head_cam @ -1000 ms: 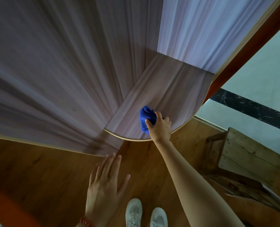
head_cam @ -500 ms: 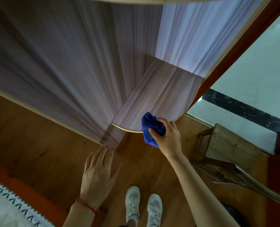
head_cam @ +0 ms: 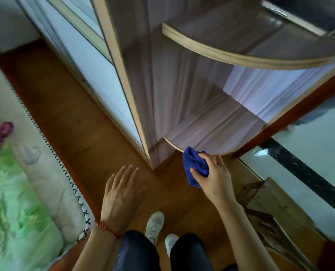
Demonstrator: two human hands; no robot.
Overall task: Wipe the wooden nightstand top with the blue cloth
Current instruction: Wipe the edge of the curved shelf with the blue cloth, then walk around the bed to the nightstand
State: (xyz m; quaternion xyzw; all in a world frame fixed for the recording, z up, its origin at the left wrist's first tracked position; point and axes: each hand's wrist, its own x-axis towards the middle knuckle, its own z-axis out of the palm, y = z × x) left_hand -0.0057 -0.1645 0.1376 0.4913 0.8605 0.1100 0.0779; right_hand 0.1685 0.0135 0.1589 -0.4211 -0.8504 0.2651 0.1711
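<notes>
My right hand (head_cam: 214, 178) grips a bunched blue cloth (head_cam: 194, 166), held just off the front curved edge of the low wooden shelf top (head_cam: 215, 128), over the floor. The shelf surface is pale grey-brown wood with a light rounded rim. My left hand (head_cam: 123, 190) hovers over the wooden floor with fingers spread, holding nothing; a red bead bracelet circles its wrist. A second rounded shelf (head_cam: 231, 38) sits higher up on the same corner unit.
A wardrobe with pale sliding doors (head_cam: 96, 61) stands to the left of the shelves. A bed with green bedding (head_cam: 16, 202) fills the left side. A rough wooden stool (head_cam: 276, 204) stands at the right by the doorway threshold (head_cam: 303, 173).
My right hand has drawn the cloth back off the shelf's front edge toward me. The view has pulled back and tilted up, showing the upper shelf, wardrobe and bed.
</notes>
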